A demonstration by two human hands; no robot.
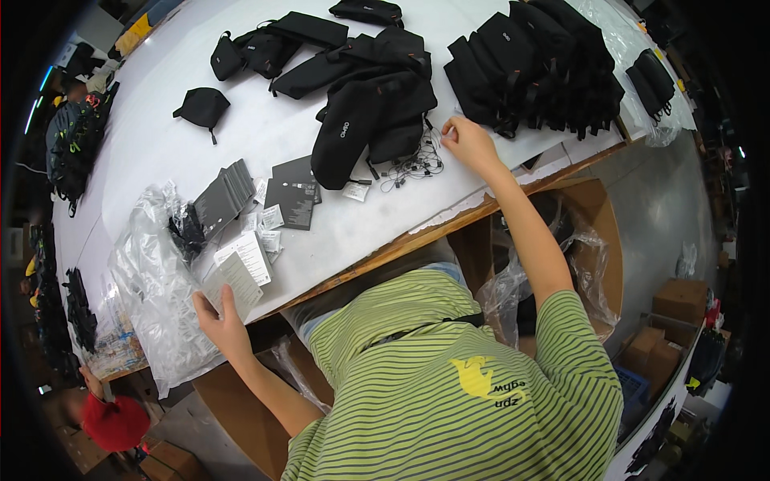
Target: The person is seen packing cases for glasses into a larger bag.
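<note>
My left hand (220,321), at the table's near edge, pinches a pale grey printed card (235,282) between thumb and fingers. Beside that card lies a stack of white printed cards (253,255). My right hand (469,144) is closed at the fingertips, above the table and just right of a tangle of thin black cords (415,167); whatever it may hold is too small to make out. Left of the cords, black fabric pouches (345,132) lie heaped. Black printed cards (221,199) are fanned out between the pouches and my left hand, with small white labels (272,217) near them.
A clear plastic bag (152,280) spreads over the table's left edge. More black pouches (513,48) stand in a row at the back right. Below the edge is an open cardboard box (597,216) with plastic lining. A person in red (116,422) is at lower left.
</note>
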